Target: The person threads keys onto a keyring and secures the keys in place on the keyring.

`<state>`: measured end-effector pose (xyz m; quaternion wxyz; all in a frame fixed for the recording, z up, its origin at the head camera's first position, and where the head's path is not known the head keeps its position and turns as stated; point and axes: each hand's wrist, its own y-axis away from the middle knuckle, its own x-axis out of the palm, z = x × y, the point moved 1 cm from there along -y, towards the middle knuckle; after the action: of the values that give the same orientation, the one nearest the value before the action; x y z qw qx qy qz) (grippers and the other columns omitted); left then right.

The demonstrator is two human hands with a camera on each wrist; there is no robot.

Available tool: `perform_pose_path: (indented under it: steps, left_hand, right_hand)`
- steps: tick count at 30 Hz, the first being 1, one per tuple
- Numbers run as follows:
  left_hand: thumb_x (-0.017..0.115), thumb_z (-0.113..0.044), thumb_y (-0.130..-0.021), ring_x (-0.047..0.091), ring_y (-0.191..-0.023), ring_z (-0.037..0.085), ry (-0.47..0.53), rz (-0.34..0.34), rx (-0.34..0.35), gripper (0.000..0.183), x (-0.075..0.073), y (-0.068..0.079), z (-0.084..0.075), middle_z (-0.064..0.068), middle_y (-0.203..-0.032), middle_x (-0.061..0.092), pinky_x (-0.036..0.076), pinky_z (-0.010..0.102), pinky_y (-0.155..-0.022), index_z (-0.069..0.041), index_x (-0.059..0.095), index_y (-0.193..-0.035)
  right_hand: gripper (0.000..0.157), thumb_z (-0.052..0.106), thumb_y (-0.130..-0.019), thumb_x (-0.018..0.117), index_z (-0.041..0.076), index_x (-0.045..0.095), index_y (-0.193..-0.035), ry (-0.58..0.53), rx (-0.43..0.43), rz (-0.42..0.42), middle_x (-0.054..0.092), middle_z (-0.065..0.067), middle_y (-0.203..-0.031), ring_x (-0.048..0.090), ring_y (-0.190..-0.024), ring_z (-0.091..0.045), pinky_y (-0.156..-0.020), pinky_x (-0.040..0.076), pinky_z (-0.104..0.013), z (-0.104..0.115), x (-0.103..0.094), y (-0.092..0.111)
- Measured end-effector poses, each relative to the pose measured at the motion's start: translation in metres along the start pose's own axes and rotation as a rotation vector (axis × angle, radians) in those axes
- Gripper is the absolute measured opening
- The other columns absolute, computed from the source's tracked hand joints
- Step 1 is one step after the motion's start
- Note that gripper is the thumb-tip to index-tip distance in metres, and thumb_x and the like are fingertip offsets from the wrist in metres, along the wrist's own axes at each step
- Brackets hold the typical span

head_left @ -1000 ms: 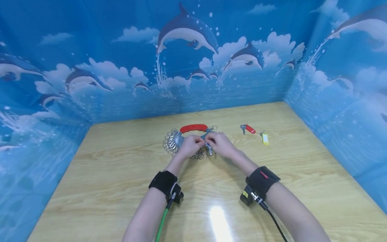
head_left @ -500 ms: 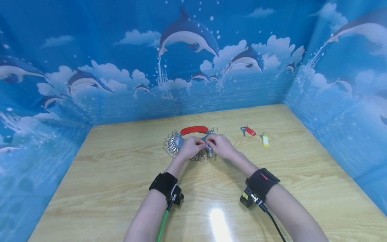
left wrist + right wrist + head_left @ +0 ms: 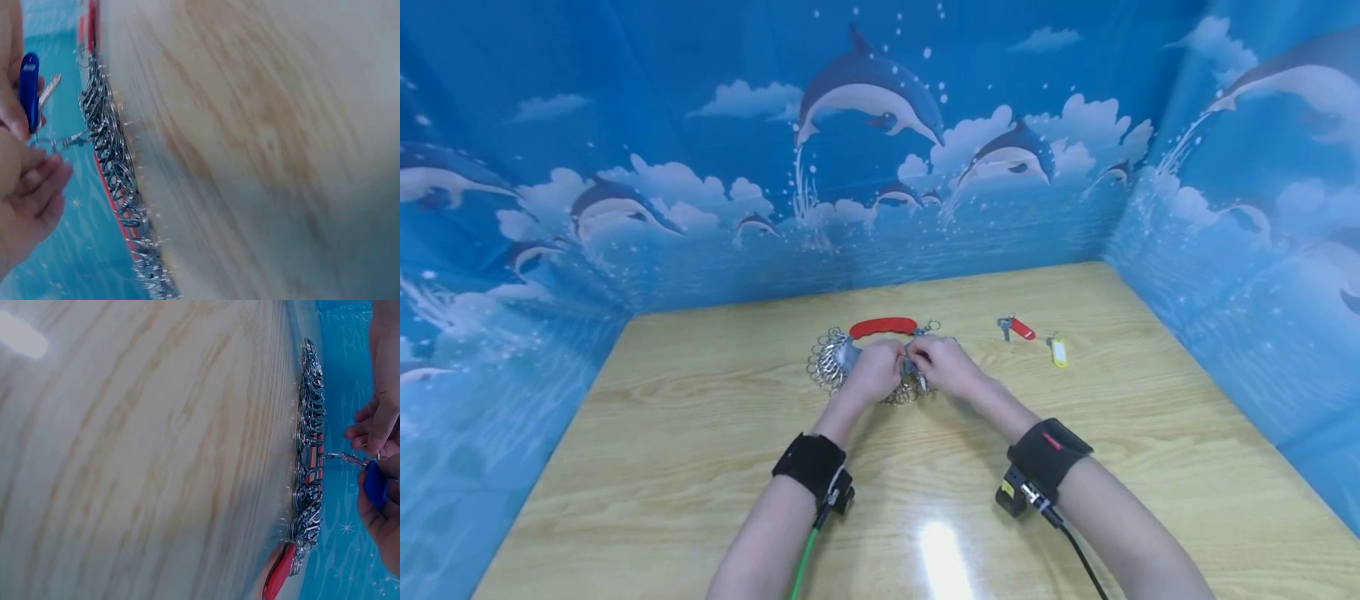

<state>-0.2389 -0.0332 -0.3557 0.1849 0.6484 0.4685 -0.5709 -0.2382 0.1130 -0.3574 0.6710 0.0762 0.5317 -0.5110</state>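
Note:
A large key holder with a red handle [image 3: 883,327] lies on the table, fringed with several metal snap hooks and rings [image 3: 827,358]. Both hands meet over its front right part. My right hand [image 3: 945,364] pinches a blue key tag [image 3: 376,486] between thumb and fingers; a silver key [image 3: 50,91] hangs beside the tag. In the right wrist view, the fingertips of my left hand [image 3: 878,369] pinch a small metal ring [image 3: 370,447] close to the tag. One snap hook [image 3: 342,457] stretches from the holder up to the fingers. The fingers partly hide where hook and ring meet.
To the right on the wooden table [image 3: 700,467] lie a red key tag [image 3: 1022,329] with a key and a yellow key tag [image 3: 1058,352]. A blue dolphin-print curtain [image 3: 850,242] stands behind and at the sides. Cables run from both wrist cameras.
My left hand has turned, its fingers now tucked closer beside the right hand. My right hand has moved slightly left. The head view has tilted up a little.

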Motion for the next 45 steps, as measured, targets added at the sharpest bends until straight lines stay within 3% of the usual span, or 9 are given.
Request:
perform_pose_path:
  steps: [2,4,6,11,16,22,30,38,45]
  left_hand:
    - [0.061,0.001,-0.08,0.055,-0.065,0.02,-0.202,-0.077,0.082,0.004,0.001,0.0,-0.004,0.006,-0.07,0.056,0.048,0.032,-0.059,-0.003,0.06,-0.081]
    - [0.062,0.001,-0.074,0.054,-0.059,0.019,-0.311,-0.15,0.116,0.006,0.001,0.0,-0.006,0.005,-0.065,0.054,0.047,0.032,-0.055,-0.003,0.06,-0.077]
    - [0.061,0.001,-0.074,0.052,-0.059,0.018,-0.239,-0.155,0.076,0.005,0.002,0.0,-0.007,0.006,-0.066,0.054,0.046,0.031,-0.055,-0.003,0.059,-0.075]
    - [0.057,0.003,-0.08,0.05,-0.064,0.016,0.223,-0.01,-0.134,0.005,0.002,-0.004,0.0,0.008,-0.075,0.058,0.044,0.026,-0.058,0.0,0.061,-0.079]
    - [0.057,-0.004,-0.088,0.046,-0.058,0.011,0.43,0.021,-0.251,0.013,0.002,-0.005,0.005,0.003,-0.068,0.056,0.039,0.022,-0.055,0.001,0.066,-0.082]
    - [0.056,-0.008,-0.09,0.04,-0.054,0.01,0.457,0.015,-0.314,0.017,0.001,-0.004,0.004,-0.002,-0.06,0.046,0.032,0.021,-0.051,0.002,0.065,-0.078]
    - [0.062,-0.012,-0.088,0.042,-0.056,0.01,0.438,0.079,-0.279,0.017,-0.001,-0.003,0.004,0.001,-0.065,0.054,0.036,0.021,-0.056,-0.002,0.069,-0.076]
    - [0.061,-0.016,-0.089,0.049,-0.063,0.012,0.399,0.06,-0.317,0.015,-0.003,-0.003,0.003,0.003,-0.079,0.065,0.041,0.024,-0.061,-0.006,0.073,-0.087]
    - [0.062,-0.016,-0.089,0.043,-0.057,0.01,0.403,0.093,-0.313,0.016,-0.001,-0.002,0.003,0.0,-0.068,0.057,0.036,0.022,-0.054,-0.005,0.072,-0.083]
  right_hand:
    - [0.008,-0.001,-0.086,0.058,0.001,0.065,-0.088,0.008,0.016,-0.012,0.065,-0.009,-0.083,0.062,-0.075,-0.021,-0.068,0.051,-0.03,0.0,0.0,-0.001]
    - [0.008,-0.002,-0.085,0.058,0.0,0.065,-0.087,0.006,0.036,-0.012,0.065,-0.009,-0.082,0.061,-0.074,-0.021,-0.067,0.051,-0.029,0.001,0.0,-0.002]
    - [0.007,-0.002,-0.085,0.058,0.0,0.064,-0.086,-0.019,0.071,-0.007,0.064,-0.009,-0.081,0.06,-0.072,-0.019,-0.066,0.051,-0.028,0.001,0.001,-0.002]
    - [0.005,0.001,-0.087,0.058,0.001,0.063,-0.087,-0.11,0.185,0.018,0.063,-0.007,-0.08,0.056,-0.067,-0.016,-0.063,0.049,-0.029,0.0,-0.003,-0.001]
    - [0.005,0.002,-0.087,0.058,0.002,0.062,-0.087,-0.1,0.171,0.024,0.061,-0.005,-0.077,0.053,-0.064,-0.015,-0.061,0.047,-0.028,-0.001,-0.004,0.001]
    - [0.005,0.0,-0.087,0.058,0.001,0.064,-0.087,-0.001,0.01,0.003,0.065,-0.008,-0.083,0.061,-0.075,-0.02,-0.069,0.051,-0.03,0.0,-0.001,0.0]
    - [0.007,0.003,-0.09,0.056,0.004,0.062,-0.087,-0.094,0.173,0.042,0.059,-0.003,-0.076,0.05,-0.062,-0.012,-0.059,0.045,-0.028,-0.004,-0.003,0.001]
    - [0.005,0.002,-0.087,0.059,0.005,0.063,-0.084,-0.039,0.044,0.018,0.059,-0.001,-0.073,0.051,-0.062,-0.011,-0.061,0.046,-0.027,-0.003,0.0,0.001]
    - [0.005,0.002,-0.087,0.06,0.005,0.064,-0.085,-0.047,0.094,0.011,0.059,-0.001,-0.073,0.051,-0.062,-0.011,-0.059,0.045,-0.026,-0.001,0.0,0.002]
